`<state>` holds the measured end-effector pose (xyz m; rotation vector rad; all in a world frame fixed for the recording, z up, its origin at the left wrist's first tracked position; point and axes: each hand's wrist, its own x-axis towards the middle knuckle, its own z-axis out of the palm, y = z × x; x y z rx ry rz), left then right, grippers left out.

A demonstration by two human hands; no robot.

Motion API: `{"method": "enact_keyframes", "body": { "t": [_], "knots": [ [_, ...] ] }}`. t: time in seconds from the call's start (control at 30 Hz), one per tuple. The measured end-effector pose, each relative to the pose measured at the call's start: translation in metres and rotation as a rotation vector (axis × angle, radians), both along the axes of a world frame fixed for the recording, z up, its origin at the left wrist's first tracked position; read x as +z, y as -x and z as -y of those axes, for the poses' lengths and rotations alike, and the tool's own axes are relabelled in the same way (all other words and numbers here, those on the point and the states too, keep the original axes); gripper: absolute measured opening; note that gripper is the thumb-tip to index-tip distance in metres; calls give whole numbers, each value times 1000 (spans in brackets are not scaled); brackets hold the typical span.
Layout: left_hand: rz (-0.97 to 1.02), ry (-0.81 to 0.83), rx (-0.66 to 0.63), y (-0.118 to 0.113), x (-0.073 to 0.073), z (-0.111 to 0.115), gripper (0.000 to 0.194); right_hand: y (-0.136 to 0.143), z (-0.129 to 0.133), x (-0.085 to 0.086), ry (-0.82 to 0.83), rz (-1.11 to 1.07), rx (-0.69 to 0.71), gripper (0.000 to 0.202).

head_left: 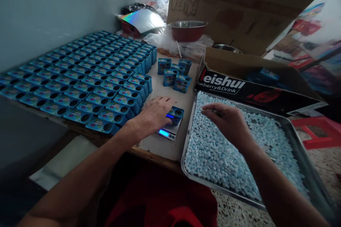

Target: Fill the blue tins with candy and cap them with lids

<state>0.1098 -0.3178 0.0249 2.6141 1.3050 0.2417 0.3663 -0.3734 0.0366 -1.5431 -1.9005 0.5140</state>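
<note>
1. Touching blue box [177,111] on lit scale [170,130], frame ctr: L hand [157,111], fingers part-open, no clear grip.
2. R hand [229,118], right of ctr, above tray [187,138] w/ pale-blue pieces [210,156]; fingertips nearly together, hold unclear.

Digital scale [170,135] between rows of candy boxes [87,78] and metal tray [213,185]
On the scale, a single candy box [176,111]; to its left, the rows; behind it, a loose cluster of boxes [170,77], then a bowl [188,33] amid plastic wrap [160,42]. To the right, the tray, with candies [221,156] in it and an open carton [239,94] just behind.
</note>
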Motion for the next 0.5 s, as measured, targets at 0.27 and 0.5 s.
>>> {"method": "enact_keyframes", "body": {
  "t": [0.27, 0.5],
  "knots": [
    [123, 91, -64, -6, -6, -4, 33, 43, -31, -3, -51, 169, 245, 21],
    [79, -98, 55, 1, 40, -65, 33, -13, -82, -17, 133, -242, -65, 36]
  ]
}}
